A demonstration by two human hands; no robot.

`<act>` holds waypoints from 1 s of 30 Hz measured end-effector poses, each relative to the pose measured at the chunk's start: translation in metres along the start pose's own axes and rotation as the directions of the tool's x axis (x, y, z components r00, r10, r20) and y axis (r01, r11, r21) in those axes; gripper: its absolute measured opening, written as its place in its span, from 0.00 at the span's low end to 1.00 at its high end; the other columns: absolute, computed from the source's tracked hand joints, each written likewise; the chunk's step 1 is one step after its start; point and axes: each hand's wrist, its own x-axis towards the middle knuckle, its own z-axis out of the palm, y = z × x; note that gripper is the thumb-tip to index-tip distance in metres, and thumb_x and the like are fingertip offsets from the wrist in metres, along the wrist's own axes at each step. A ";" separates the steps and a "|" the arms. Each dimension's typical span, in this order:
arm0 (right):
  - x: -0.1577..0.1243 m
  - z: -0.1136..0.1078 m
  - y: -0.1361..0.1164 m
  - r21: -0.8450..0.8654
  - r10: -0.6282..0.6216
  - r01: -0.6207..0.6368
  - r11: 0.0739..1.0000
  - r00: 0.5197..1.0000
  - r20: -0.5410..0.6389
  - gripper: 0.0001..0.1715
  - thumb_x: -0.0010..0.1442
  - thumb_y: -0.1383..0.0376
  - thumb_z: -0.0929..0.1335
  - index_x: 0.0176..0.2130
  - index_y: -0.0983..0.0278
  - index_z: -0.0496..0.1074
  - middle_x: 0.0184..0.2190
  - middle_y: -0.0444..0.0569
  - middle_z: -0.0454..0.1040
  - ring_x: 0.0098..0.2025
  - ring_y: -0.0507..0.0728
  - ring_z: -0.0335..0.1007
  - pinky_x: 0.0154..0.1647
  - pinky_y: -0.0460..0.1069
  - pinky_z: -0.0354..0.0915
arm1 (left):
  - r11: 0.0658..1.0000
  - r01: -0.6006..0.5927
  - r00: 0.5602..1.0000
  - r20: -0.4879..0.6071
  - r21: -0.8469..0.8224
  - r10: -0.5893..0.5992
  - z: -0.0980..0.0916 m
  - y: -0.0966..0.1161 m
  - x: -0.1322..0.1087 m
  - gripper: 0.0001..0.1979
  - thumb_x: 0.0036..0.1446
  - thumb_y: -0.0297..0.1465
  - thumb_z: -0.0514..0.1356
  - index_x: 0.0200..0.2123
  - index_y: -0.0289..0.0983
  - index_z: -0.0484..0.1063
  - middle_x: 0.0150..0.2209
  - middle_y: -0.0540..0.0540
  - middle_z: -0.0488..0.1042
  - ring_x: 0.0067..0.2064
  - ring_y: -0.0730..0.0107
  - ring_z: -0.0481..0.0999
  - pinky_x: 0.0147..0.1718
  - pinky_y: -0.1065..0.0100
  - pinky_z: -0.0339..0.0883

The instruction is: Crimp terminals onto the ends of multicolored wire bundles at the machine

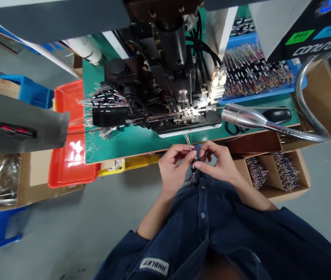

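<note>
Just in front of the bench edge, my left hand (176,164) pinches a short wire harness (187,139) whose thin coloured wires fan out toward the machine. My right hand (218,160) is close beside it, thumb and fingertips closed on a thin dark wire (199,148) of the same harness. The black sleeve and lower wire ends (194,179) hang below my fingers, against my shirt. Above the hands stands a black crimping machine (165,97), its lit working point (193,111) a short way beyond the wire tips.
A blue tray (253,95) of harnesses stands at the back right. A lamp (243,115) and scissors (232,128) are right of the machine. Red trays (66,155) are at left, more harnesses (107,99) on the green bench (118,149). A cardboard box (302,171) holds bundles.
</note>
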 end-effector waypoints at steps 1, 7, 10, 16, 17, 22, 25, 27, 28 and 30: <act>0.004 0.002 -0.004 0.011 -0.011 0.011 1.000 1.000 -0.005 0.24 0.63 0.50 0.82 0.35 0.59 0.71 0.28 0.39 0.70 0.28 0.51 0.61 0.31 0.49 0.61 | 1.000 -0.009 1.000 -0.002 0.017 0.009 0.000 0.001 -0.001 0.09 0.64 0.36 0.77 0.43 0.40 0.85 0.41 0.45 0.87 0.37 0.69 0.86 0.41 0.66 0.82; 0.015 0.014 -0.013 0.019 -0.091 0.092 0.996 0.994 -0.058 0.29 0.77 0.47 0.70 0.29 0.59 0.65 0.23 0.39 0.60 0.26 0.51 0.55 0.28 0.49 0.53 | 0.999 -0.043 0.999 -0.020 0.027 0.044 0.001 0.004 -0.003 0.08 0.64 0.35 0.77 0.42 0.40 0.86 0.38 0.47 0.86 0.39 0.69 0.85 0.42 0.68 0.81; 0.016 0.015 -0.011 0.055 -0.160 0.165 0.985 0.983 -0.084 0.28 0.80 0.52 0.68 0.29 0.61 0.66 0.23 0.38 0.60 0.26 0.50 0.54 0.29 0.49 0.52 | 0.998 -0.051 0.999 -0.012 -0.028 0.050 0.002 0.001 -0.001 0.08 0.63 0.35 0.77 0.41 0.40 0.85 0.37 0.48 0.85 0.37 0.70 0.84 0.41 0.68 0.80; 0.017 0.011 -0.009 0.022 -0.244 0.247 0.969 0.966 -0.090 0.26 0.81 0.59 0.68 0.29 0.61 0.64 0.24 0.38 0.59 0.25 0.49 0.54 0.29 0.49 0.53 | 0.975 -0.071 0.996 -0.063 -0.212 0.059 0.009 -0.005 0.008 0.11 0.63 0.39 0.77 0.39 0.41 0.82 0.39 0.47 0.82 0.42 0.67 0.83 0.44 0.66 0.79; 0.016 0.012 -0.009 0.008 -0.267 0.269 0.963 0.959 -0.098 0.26 0.81 0.60 0.68 0.29 0.61 0.64 0.24 0.38 0.58 0.25 0.49 0.54 0.29 0.49 0.53 | 0.967 -0.055 0.997 -0.070 -0.248 0.039 0.010 -0.004 0.009 0.12 0.64 0.40 0.76 0.38 0.40 0.81 0.40 0.47 0.82 0.42 0.67 0.82 0.44 0.65 0.79; 0.002 0.022 -0.001 -0.091 -0.394 0.388 0.917 0.917 -0.062 0.24 0.80 0.65 0.66 0.29 0.61 0.64 0.25 0.41 0.59 0.27 0.52 0.57 0.30 0.51 0.54 | 0.921 0.042 0.995 -0.063 -0.387 -0.072 0.014 0.003 0.014 0.16 0.69 0.42 0.72 0.35 0.39 0.75 0.35 0.49 0.76 0.36 0.71 0.78 0.41 0.67 0.76; -0.004 0.020 0.008 -0.031 -0.414 0.413 0.910 0.910 -0.008 0.23 0.79 0.63 0.67 0.30 0.61 0.69 0.24 0.43 0.65 0.27 0.53 0.62 0.31 0.52 0.56 | 0.931 0.083 0.996 0.012 -0.354 -0.084 0.011 0.005 0.014 0.16 0.70 0.40 0.71 0.34 0.39 0.74 0.33 0.49 0.76 0.34 0.72 0.77 0.39 0.69 0.74; -0.002 0.011 0.012 0.139 -0.344 0.339 0.931 0.939 0.019 0.26 0.81 0.53 0.66 0.33 0.62 0.76 0.25 0.45 0.70 0.28 0.55 0.65 0.32 0.52 0.60 | 0.947 0.095 0.995 0.053 -0.306 -0.083 0.008 0.004 0.014 0.14 0.70 0.39 0.71 0.35 0.38 0.76 0.33 0.49 0.78 0.33 0.72 0.78 0.37 0.69 0.74; 0.001 0.005 0.012 0.236 -0.284 0.273 0.933 0.959 0.013 0.30 0.81 0.47 0.64 0.35 0.62 0.79 0.26 0.46 0.71 0.28 0.55 0.66 0.32 0.52 0.61 | 0.955 0.091 0.995 0.060 -0.282 -0.078 0.007 0.005 0.013 0.14 0.69 0.39 0.72 0.36 0.38 0.77 0.33 0.49 0.78 0.33 0.72 0.78 0.36 0.69 0.74; 0.009 -0.005 0.007 0.345 -0.140 0.148 0.927 0.989 -0.048 0.33 0.79 0.42 0.64 0.40 0.62 0.83 0.27 0.46 0.72 0.28 0.56 0.66 0.31 0.52 0.62 | 0.971 0.076 0.996 0.065 -0.227 -0.063 0.005 0.007 0.012 0.13 0.67 0.40 0.74 0.37 0.39 0.78 0.33 0.49 0.80 0.32 0.72 0.79 0.34 0.69 0.75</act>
